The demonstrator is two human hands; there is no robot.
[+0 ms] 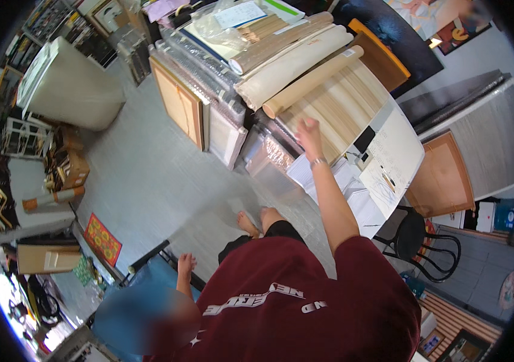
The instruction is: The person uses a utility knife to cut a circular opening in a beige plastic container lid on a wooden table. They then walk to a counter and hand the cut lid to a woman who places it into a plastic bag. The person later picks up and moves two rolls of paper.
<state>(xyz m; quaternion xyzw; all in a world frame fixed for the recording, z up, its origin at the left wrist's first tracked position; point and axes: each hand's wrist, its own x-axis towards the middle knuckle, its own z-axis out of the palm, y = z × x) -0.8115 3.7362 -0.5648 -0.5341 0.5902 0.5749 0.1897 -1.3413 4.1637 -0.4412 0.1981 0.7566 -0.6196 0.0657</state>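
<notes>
My right hand [309, 137] is stretched forward over the near left edge of a stack of pale wood strips [335, 102]. Its fingers are half bent and apart, and I see nothing in them; whether it touches the wood I cannot tell. A watch or bracelet [318, 161] circles that wrist. My left hand [186, 263] hangs low at my left side, fingers loosely bent with nothing between them. A blue covered thing [142, 286] is beside it. Beyond my right hand, a brown cardboard tube [314, 81] and a cream roll [293, 65] lie across the strips.
Wrapped frames [227, 130] stand against the table's left side. White papers [338, 181] and a white board [399, 151] lie near my right forearm. A black chair [414, 238] stands at right. A large wrapped block [70, 84] and a red-yellow mat [102, 239] are left.
</notes>
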